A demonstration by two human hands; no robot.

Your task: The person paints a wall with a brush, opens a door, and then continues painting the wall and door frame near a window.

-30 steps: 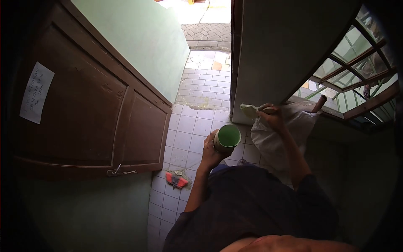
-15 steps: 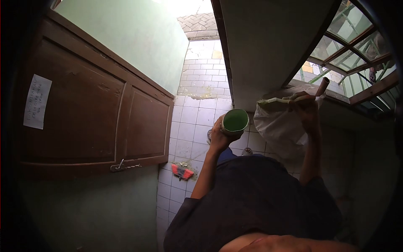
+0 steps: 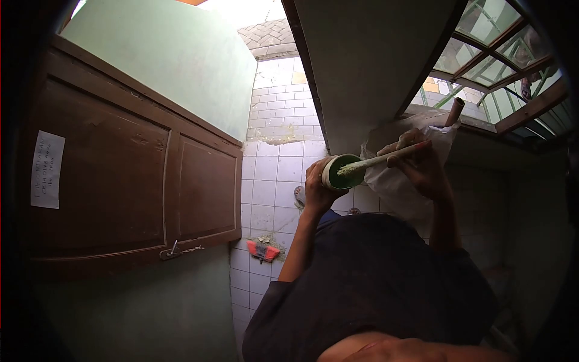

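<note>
My left hand (image 3: 319, 188) is wrapped round a pale cup-like container (image 3: 326, 174) whose inside is green. The container's mouth is tilted up toward me. In my right hand (image 3: 424, 174) is a long, pale paintbrush (image 3: 385, 160), its far end reddish. The brush's fuzzy, light-green tip reaches into the container's mouth; whether it touches the inner wall cannot be made out. A whitish plastic bag (image 3: 392, 184) hangs behind my right hand, partly hidden by it.
At left stands a brown wooden door (image 3: 105, 151) bearing a paper note (image 3: 47, 170) and a metal latch (image 3: 175, 251). A red-and-black broom head or brush (image 3: 263, 251) lies beside debris on the white tiles (image 3: 264, 192). A brown tube (image 3: 455, 112) sticks up near the window frame (image 3: 526, 114).
My right hand has swung the brush left and down, from above the plastic bag into the container's mouth. The container is tipped slightly more toward the brush. The view has shifted a little.
</note>
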